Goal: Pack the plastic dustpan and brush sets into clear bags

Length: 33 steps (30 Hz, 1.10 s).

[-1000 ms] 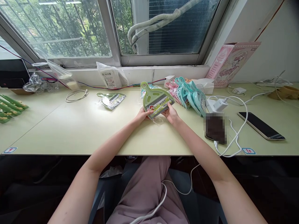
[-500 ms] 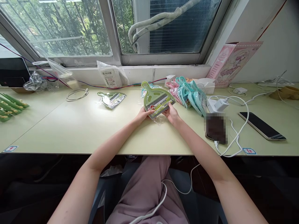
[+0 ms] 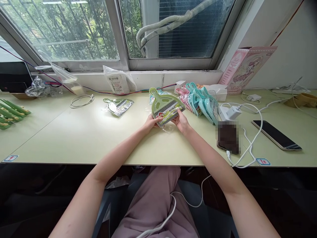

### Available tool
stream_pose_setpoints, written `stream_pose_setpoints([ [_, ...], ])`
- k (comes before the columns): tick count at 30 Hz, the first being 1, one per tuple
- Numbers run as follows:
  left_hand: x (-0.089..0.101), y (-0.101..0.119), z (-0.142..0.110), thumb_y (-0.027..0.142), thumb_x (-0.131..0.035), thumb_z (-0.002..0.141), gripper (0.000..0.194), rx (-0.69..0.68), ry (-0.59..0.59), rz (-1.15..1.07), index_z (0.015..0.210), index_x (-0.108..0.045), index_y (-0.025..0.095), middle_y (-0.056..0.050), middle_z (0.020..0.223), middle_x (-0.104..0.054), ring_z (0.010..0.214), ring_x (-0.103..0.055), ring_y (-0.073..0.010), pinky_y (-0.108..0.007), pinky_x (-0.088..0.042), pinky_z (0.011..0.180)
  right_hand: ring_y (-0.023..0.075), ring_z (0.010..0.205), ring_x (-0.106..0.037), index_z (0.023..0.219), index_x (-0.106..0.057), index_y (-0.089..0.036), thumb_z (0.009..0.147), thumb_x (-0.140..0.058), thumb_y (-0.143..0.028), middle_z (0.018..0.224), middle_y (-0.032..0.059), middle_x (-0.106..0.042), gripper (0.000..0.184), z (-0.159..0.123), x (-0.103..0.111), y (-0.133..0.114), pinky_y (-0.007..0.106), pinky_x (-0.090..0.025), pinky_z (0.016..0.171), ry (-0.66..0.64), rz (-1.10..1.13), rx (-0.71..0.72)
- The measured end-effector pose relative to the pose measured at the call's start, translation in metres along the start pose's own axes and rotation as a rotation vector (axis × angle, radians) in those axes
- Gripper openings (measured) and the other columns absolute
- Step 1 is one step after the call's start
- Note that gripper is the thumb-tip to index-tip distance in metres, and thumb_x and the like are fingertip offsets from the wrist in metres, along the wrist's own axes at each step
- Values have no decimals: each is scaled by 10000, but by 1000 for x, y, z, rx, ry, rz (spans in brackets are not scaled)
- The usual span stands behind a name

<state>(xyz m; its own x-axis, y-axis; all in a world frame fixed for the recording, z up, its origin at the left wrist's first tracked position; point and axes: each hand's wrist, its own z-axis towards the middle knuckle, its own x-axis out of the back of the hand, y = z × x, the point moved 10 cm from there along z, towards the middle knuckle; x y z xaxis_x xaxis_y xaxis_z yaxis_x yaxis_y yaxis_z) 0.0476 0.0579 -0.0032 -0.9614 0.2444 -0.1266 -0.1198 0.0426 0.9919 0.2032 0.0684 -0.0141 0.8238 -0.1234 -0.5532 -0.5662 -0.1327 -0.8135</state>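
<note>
Between both hands is a green mini dustpan and brush set (image 3: pixel 163 105) in clear plastic wrap, tilted above the desk with its handle pointing up and left. My left hand (image 3: pixel 151 121) is closed on its lower left corner, thumb on the front. On the lower right edge, my right hand (image 3: pixel 181 121) pinches it. A second green dustpan set (image 3: pixel 119 106) lies flat in its wrap to the left. Right of my hands, several turquoise dustpan sets (image 3: pixel 204 100) are bunched with pink ones (image 3: pixel 185 96). Another turquoise wrapped piece is partly hidden behind the held set.
A charger and white cables (image 3: pixel 234 112) lie on the right, near a blurred-out dark device (image 3: pixel 228 137) and a phone (image 3: pixel 276 135). A pink box (image 3: pixel 247 71) stands at the back right. Green stalk-like items (image 3: pixel 13 112) lie far left, and a coiled cable (image 3: pixel 81 100) is nearer.
</note>
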Motion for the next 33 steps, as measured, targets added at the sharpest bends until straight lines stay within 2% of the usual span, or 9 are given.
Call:
stream_pose_setpoints([
  [4,-2,5,-1,339,-813,668,564,-37,-15,15,1140,-599,117,-97,911,-750,637,-714,-211,-336,-602,593,190,861,-725,1114,-632,-228,997,-338,-550,959,42,-757,452,-7,-11,-9,346,-624,762,-92,-27,42],
  [7,-4,8,-1,382,-813,669,588,-70,-30,43,1144,-598,110,-112,918,-751,639,-717,-215,-320,-593,582,205,865,-722,1142,-627,-245,942,-421,-612,978,43,-753,466,-11,-12,-14,348,-622,730,-115,-80,84],
  [10,-6,7,1,412,-818,653,633,-76,-44,70,1165,-597,114,-119,947,-754,640,-715,-216,-315,-590,570,178,775,-709,1058,-637,-231,914,-546,-491,896,24,-748,311,-11,-5,-12,302,-614,684,-49,-117,56],
  [13,-4,4,5,415,-828,632,663,-80,-42,90,1179,-596,122,-123,985,-753,673,-717,-223,-315,-592,563,136,652,-671,952,-627,-210,918,-535,-304,771,-5,-721,136,-10,1,-7,252,-600,642,21,-81,-5],
  [15,-2,2,7,423,-826,633,653,-80,-38,100,1166,-604,118,-121,976,-750,682,-717,-225,-317,-594,564,124,616,-656,911,-615,-204,913,-510,-234,724,-16,-704,109,-11,0,-6,237,-594,631,29,-53,-23],
  [19,-2,5,5,437,-823,652,653,-94,-39,104,1175,-597,118,-115,963,-747,669,-710,-213,-311,-590,558,131,636,-667,912,-622,-208,917,-542,-294,758,-9,-716,117,-13,-3,-9,256,-605,637,-1,-60,4],
  [23,-9,11,-3,429,-815,676,638,-112,-63,123,1185,-578,126,-112,974,-744,652,-710,-195,-301,-585,570,139,647,-675,928,-629,-210,896,-615,-363,815,5,-730,156,-10,2,-8,280,-614,638,30,-89,12],
  [28,-11,12,-6,385,-786,710,532,-97,-69,122,1134,-608,118,-122,979,-744,646,-716,-208,-341,-595,598,133,636,-668,904,-615,-202,912,-546,-258,746,-7,-710,89,-6,3,-4,262,-610,663,32,-49,-17],
  [33,-5,8,-2,322,-800,685,556,-62,-27,73,1153,-596,102,-129,977,-741,682,-722,-228,-369,-610,631,135,630,-650,868,-592,-197,925,-426,-201,721,-3,-696,175,-7,2,-3,258,-603,672,35,-38,-49],
])
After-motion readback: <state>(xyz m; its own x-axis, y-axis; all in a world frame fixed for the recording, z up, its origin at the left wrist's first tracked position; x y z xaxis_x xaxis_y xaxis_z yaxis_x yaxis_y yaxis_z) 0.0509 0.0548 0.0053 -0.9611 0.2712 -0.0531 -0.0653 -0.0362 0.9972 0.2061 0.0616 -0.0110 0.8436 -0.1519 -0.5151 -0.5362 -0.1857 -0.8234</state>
